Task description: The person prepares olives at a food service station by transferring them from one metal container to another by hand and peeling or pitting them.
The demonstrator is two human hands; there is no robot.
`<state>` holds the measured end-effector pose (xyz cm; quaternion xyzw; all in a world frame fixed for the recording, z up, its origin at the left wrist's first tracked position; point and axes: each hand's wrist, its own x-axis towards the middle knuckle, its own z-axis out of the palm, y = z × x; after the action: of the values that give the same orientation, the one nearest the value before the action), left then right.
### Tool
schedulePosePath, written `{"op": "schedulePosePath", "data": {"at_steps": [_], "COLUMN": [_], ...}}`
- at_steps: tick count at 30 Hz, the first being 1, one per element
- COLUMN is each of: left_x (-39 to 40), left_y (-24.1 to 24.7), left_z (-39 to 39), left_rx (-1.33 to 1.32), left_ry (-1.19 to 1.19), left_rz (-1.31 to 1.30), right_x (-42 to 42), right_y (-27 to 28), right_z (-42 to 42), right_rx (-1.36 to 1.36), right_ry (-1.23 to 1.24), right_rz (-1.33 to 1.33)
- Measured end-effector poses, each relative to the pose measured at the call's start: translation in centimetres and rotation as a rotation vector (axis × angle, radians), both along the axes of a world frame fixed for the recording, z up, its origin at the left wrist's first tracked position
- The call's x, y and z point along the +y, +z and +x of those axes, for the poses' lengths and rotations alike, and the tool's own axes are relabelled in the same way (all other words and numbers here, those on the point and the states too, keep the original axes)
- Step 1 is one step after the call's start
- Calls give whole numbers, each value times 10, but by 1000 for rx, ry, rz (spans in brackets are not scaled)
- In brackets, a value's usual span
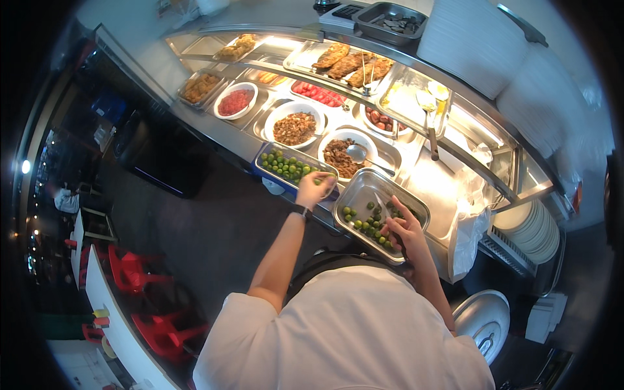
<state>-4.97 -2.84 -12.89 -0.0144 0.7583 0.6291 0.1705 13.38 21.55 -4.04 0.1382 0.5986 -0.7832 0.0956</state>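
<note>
My left hand point(314, 189) is over the right end of a tray of small green citrus fruits point(287, 166), its thumb and fingers closed on one small green fruit. In my right hand point(405, 229) is a knife point(382, 204), its blade pointing up and left over a deep metal pan point(348, 190). Green fruits point(373, 226) lie in that pan, some of them dark; whether any are cut is hard to tell. The pan sits at the counter's near edge, to the right of the fruit tray. My right fingers hide part of the knife's handle.
Behind the trays, a lit food display holds white bowls of chopped food point(295, 127), one with a spoon point(357, 153). Breaded pieces point(348, 66) lie on its upper shelf. Stacked plates point(529, 231) and a round metal lid point(482, 326) are at right; red chairs point(134, 268) stand at left.
</note>
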Motion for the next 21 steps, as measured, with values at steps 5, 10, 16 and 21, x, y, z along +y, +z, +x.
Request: {"op": "schedulePosePath", "data": {"at_steps": [5,10,16,21], "left_x": [-55,-33,10,44], "left_y": [-51,15,52,96], "left_z": [-44,-26,6,44], "left_rx": [125,-271,-572,-631], "left_ry": [330,301,-108,-413], "left_rz": [-85,561,993,1079], "right_x": [18,22,15,4], "right_y": [-24,-25,-9,25], "right_z": [12,16,11,0], "right_rx": [-65,-57,4,143], "right_ry": [-85,-108,-89,-92], "right_rz": [-8,-16,-2,-9]}}
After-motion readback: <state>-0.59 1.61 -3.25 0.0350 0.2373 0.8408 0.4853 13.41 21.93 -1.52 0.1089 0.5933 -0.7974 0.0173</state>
